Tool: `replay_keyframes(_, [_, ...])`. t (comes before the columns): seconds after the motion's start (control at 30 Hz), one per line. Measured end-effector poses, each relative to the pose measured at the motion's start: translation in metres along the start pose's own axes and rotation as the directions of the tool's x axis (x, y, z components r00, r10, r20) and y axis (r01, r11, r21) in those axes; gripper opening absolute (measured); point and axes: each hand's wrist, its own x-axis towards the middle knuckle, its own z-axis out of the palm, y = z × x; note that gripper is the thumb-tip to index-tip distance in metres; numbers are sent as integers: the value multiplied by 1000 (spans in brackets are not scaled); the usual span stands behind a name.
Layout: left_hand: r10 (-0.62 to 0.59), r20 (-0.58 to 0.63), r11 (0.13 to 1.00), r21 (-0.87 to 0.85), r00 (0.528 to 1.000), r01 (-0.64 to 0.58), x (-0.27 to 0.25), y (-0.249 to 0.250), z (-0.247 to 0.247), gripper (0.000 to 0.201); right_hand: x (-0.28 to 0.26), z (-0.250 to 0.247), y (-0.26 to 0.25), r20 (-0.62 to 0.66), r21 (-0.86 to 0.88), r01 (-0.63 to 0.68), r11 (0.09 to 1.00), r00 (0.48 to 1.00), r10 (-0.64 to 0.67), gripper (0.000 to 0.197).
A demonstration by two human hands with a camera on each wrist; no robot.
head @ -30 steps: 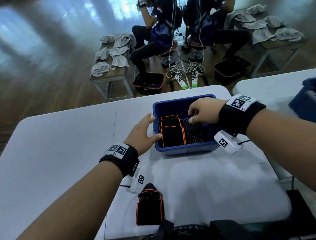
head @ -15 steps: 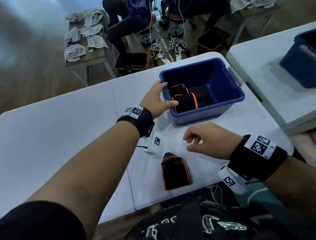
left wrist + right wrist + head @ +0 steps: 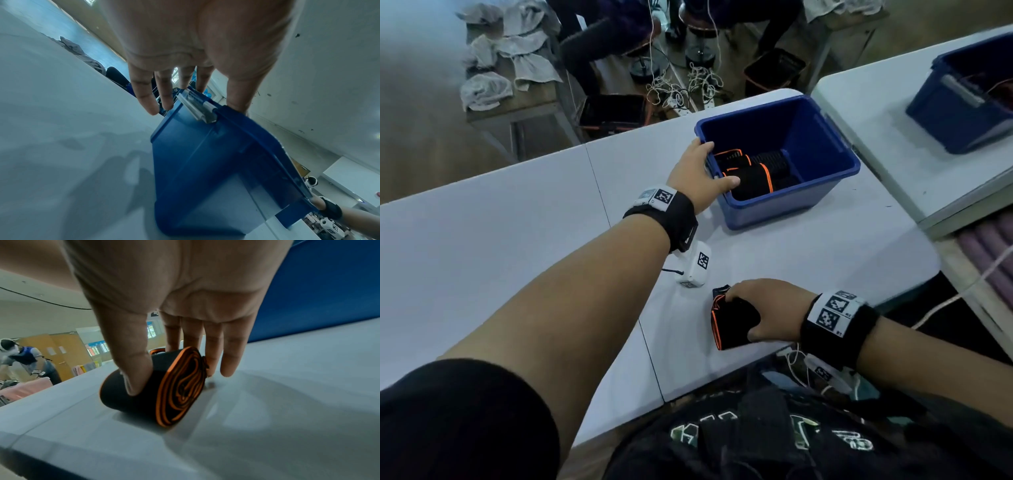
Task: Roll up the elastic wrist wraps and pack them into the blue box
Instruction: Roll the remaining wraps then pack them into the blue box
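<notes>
The blue box (image 3: 774, 209) stands on the white table (image 3: 517, 246) and holds several rolled black wrist wraps with orange edges (image 3: 750, 178). My left hand (image 3: 695, 171) rests on the box's left rim. In the left wrist view the left hand (image 3: 195, 97) has its thumb over the rim of the box (image 3: 205, 170) and its fingers fairly straight outside. Near the table's front edge my right hand (image 3: 767, 308) grips another rolled wrap (image 3: 732, 325). The right wrist view shows the thumb and fingers of that hand (image 3: 170, 378) curled around the roll (image 3: 179, 386), which lies on the table.
A second blue box (image 3: 962, 102) sits on the neighbouring table at the right. Beyond the table's far edge are seated people, black trays on the floor and a bench with grey towels (image 3: 510, 58). The table's front edge lies just behind the roll.
My right hand has left the blue box, come back to the table's front edge and taken hold of the rolled wrap. My left hand stays at the box's left rim.
</notes>
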Motion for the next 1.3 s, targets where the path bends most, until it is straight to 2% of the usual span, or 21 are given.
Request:
replay_keyframes(0.47, [-12,8,999,-38,1000,13,0,2,-4,92,13,12,-3,-154,269,-44,962,984,88,52])
replay_keyframes(0.63, [-37,2,997,-73,999,37,-4,6,-6,93,4,-6,4,-155,440,-61,896,977,143,53])
replay_keyframes(0.77, [-31,4,997,-70,999,32,-9,12,-7,84,-18,-44,19,-247,461,27,887,964,99,71])
replay_keyframes(0.93, [-42,27,997,-64,999,44,-9,14,-7,87,-46,-120,41,-336,382,97,919,941,40,47])
replay_keyframes(1.17, [-77,19,991,-111,997,79,-10,16,0,88,-27,-208,95,-389,336,-2,942,910,141,30])
replay_keyframes(1.3, [-132,21,983,-125,991,133,-11,16,3,91,11,-239,116,-358,167,-106,980,920,160,28])
